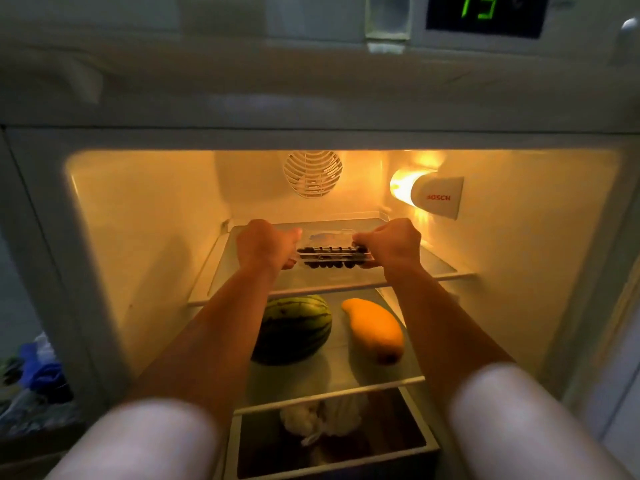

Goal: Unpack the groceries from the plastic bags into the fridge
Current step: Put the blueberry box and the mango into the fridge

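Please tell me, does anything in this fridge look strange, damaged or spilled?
Nothing is spilled or broken. Both hands hold the clear berry box level over the top shelf. Only the display seems odd: it appears to read 13, warm for a fridge.

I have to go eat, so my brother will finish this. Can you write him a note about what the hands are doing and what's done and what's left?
Left hand and right hand: each has a grip on one end of the clear berry box, held at the top glass shelf.
Done: watermelon and mango lie apart on the shelf below; a white bagged item is in the bottom drawer.
Left: set the box down and let go. The plastic bags are not clearly in view, so check them for more.
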